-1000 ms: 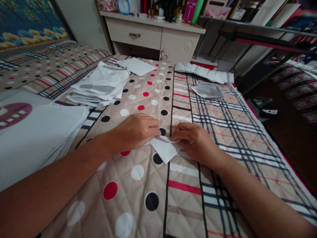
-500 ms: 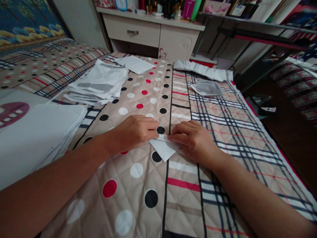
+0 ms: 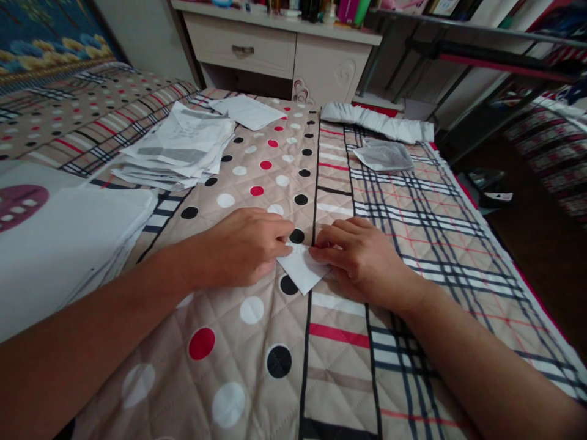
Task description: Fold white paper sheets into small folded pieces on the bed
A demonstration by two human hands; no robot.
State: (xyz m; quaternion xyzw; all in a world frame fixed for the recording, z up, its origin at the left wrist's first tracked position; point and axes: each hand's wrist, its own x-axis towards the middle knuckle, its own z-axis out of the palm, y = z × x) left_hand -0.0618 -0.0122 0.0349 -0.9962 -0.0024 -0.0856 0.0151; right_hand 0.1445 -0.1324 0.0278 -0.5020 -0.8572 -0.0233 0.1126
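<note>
- Dimly lit around the fingers (image 3: 283, 230), in muted tones; too diffuse to tell the direction of the light.
- Shaded softly on the bedspread (image 3: 252, 373) beneath and just beside the fingers.
- Brightest on the folded paper (image 3: 303, 274) between the fingers and on the large white sheets (image 3: 82, 244) to their left, in pale grey-white.
- Sinks almost to black on the floor (image 3: 541, 263) well right of the fingers.
- Softened in fine detail, including on the dresser (image 3: 330, 67) beyond the fingers.
- Stretched and tilted toward the edges, well apart from the fingers.

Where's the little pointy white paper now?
The pointy paper is central in the head view, on the bedspread, pinched by left hand and right hand.
</note>
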